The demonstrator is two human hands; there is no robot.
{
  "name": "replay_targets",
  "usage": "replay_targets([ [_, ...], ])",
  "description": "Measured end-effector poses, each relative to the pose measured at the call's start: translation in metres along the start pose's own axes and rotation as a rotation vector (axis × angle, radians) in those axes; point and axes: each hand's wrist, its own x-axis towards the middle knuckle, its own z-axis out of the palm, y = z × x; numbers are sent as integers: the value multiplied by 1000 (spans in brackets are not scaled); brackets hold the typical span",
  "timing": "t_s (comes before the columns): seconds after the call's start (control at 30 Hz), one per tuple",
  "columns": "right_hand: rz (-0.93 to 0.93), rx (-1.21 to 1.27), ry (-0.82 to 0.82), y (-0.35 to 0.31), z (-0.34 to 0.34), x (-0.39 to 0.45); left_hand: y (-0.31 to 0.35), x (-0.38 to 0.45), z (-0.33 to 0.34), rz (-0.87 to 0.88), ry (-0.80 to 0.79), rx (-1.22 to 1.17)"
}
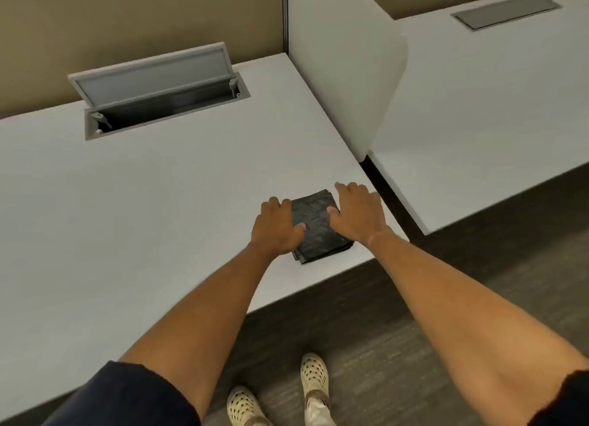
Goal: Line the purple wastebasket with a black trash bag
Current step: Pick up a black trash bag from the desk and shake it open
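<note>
**A:** so how far along is this? I don't even see a purple wastebasket anywhere in frame.

**B:** barely started imo. The black trash bags (318, 226) are a folded stack lying near the front right corner of the white desk (143, 202). Left hand (276, 226) and right hand (357, 213) rest on either side of it, fingers (342, 188) loosely spread and flat, not gripping anything. Pulling one off, unfolding it and lining the basket is all left.
</note>
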Motion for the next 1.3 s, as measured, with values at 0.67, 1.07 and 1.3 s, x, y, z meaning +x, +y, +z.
replay_targets([
  [0.67,271,494,-142,22,66,26,-8,28,52,-410,60,-555],
  [1.07,248,1019,-162,-3,-10,40,-9,24,-16,-400,300,-807],
  [1.3,38,1369,-273,-72,-91,46,-9,-3,-121,-265,606,-1009],
])
